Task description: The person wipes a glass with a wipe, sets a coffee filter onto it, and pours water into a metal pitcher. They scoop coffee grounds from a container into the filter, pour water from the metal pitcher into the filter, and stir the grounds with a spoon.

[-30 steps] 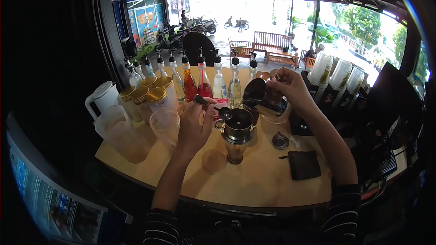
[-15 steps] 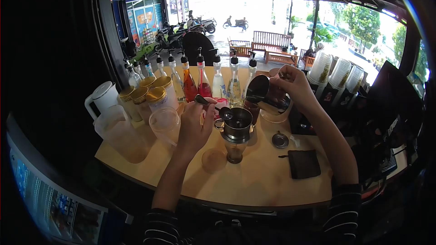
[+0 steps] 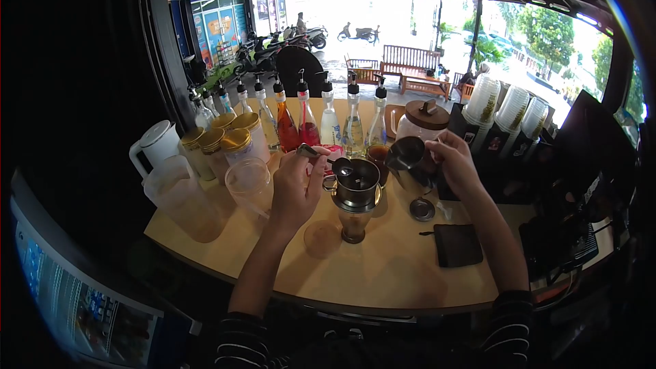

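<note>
My left hand is closed on a spoon, its bowl over the mouth of a metal drip filter. The filter sits on top of a clear glass. To the right, my right hand grips a dark metal pitcher by its handle side. The pitcher is tilted with its mouth facing the filter, apart from it. No stream shows between them. A round metal filter lid lies on the table below the pitcher.
Pump-top syrup bottles line the back. Gold-lidded jars, a plastic jug and a white pitcher stand left. A wooden-lidded jar is behind my right hand. Stacked cups stand right; a dark pouch lies nearer.
My right hand has lowered the pitcher and brought it slightly right, uncovering the wooden-lidded jar behind. My left hand and the spoon have hardly moved.
</note>
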Available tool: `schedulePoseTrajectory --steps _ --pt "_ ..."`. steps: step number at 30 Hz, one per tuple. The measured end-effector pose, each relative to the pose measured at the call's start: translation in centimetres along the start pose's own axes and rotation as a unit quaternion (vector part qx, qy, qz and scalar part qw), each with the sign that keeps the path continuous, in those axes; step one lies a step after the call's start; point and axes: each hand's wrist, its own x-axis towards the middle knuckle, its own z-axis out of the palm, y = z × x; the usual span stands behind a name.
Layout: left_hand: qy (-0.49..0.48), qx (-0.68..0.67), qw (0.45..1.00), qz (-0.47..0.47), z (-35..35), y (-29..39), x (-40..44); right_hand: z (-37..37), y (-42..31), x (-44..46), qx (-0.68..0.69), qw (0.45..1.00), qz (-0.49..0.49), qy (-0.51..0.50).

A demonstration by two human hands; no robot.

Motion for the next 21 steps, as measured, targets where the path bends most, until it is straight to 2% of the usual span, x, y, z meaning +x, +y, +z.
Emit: schedulePoseTrajectory --steps 5,7,13,21 --pt "0.002 -0.012 1.0 0.018 0.1 0.3 -0.1 -0.7 6.4 -2.4 0.078 0.991 0.086 0.07" --pt "0.002 -0.008 1.0 0.026 0.0 0.6 0.0 -1.3 9.4 -2.8 0.087 0.991 0.092 0.054" --pt "0.017 0.011 0.999 0.048 0.6 0.9 -0.2 -0.4 13.9 -4.6 0.168 0.971 0.135 0.108" --pt "0.03 0.028 0.996 0.085 1.0 0.6 -0.6 -0.9 19.0 -5.7 0.242 0.955 0.15 0.078"
